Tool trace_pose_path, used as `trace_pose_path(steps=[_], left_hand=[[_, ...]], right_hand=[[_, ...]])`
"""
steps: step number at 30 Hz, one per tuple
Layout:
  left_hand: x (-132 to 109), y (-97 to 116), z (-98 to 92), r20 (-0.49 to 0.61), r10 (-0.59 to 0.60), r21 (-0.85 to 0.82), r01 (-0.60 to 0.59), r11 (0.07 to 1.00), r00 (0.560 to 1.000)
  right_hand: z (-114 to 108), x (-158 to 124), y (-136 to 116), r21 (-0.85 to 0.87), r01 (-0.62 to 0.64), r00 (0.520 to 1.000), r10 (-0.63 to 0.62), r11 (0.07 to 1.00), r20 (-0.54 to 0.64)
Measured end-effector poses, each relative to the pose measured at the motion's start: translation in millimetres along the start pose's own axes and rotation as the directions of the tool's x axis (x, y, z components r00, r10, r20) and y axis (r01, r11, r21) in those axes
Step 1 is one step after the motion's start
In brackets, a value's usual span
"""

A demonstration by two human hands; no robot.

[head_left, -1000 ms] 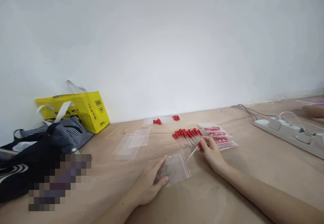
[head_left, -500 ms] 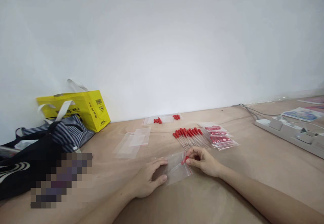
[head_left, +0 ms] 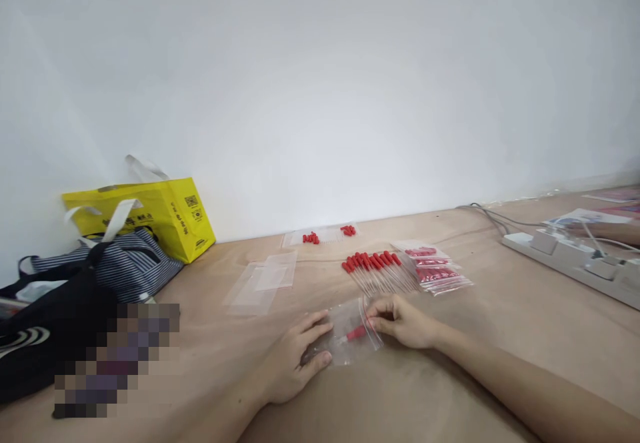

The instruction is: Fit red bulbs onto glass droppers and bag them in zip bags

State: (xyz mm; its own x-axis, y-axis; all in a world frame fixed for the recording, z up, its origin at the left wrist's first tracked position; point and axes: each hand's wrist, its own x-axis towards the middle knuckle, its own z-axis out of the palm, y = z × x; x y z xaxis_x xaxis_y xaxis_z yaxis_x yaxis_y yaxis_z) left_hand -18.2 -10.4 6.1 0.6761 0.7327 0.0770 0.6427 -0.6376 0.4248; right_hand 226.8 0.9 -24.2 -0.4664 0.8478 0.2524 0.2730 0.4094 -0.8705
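Observation:
A clear zip bag (head_left: 345,353) lies between my hands, with a red-ended item (head_left: 356,333) inside it near the opening. My left hand (head_left: 303,356) rests at the bag's left side, thumb and fingers spread around it. At the bag's red-lined mouth, my right hand (head_left: 400,319) has its fingers closed together, pinching the bag's edge. Beyond my right hand, several red-topped sticks (head_left: 373,263) lie fanned out, their pale shafts toward me. Filled bags with red contents (head_left: 435,273) overlap to their right. Flat clear bags (head_left: 260,286) lie behind my left hand.
Red pieces (head_left: 311,237) rest on clear plastic near the wall. A yellow bag (head_left: 187,219), a striped bag (head_left: 133,273) and a black bag (head_left: 65,336) stand at left. At right are a power strip (head_left: 575,263) and another person's hand (head_left: 613,233).
The red-ended item has moved left and further into the zip bag. My left hand has barely shifted. Another person's hand has appeared at the far right.

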Motion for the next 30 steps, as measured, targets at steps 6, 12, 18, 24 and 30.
trace_pose_path(steps=[6, 12, 18, 24, 30], left_hand=[[-1, -8, 1.6, -0.063, 0.009, -0.054, -0.012, 0.998, 0.998], [-1, -2, -4.3, -0.031, 0.036, -0.081, -0.039, 0.996, 0.999], [-1, -3, -4.3, -0.045, 0.057, -0.086, -0.061, 0.994, 0.997], [-2, -5, -5.9, -0.016, 0.057, -0.073, -0.058, 0.996, 0.998], [-3, -6, -6.6, 0.019, 0.044, -0.044, -0.043, 0.998, 0.999]], right_hand=[[-44, 35, 5, -0.327, -0.282, 0.884, 0.112, 0.902, -0.454], [-48, 86, 17, -0.326, -0.553, 0.685, 0.196, 0.767, -0.702], [-36, 101, 22, -0.242, -0.638, 0.592, 0.264, 0.731, -0.761], [-49, 90, 15, -0.108, -0.499, 0.610, 0.260, 0.860, -0.748], [-60, 41, 5, 0.043, -0.244, 0.625, 0.191, 0.969, -0.756]])
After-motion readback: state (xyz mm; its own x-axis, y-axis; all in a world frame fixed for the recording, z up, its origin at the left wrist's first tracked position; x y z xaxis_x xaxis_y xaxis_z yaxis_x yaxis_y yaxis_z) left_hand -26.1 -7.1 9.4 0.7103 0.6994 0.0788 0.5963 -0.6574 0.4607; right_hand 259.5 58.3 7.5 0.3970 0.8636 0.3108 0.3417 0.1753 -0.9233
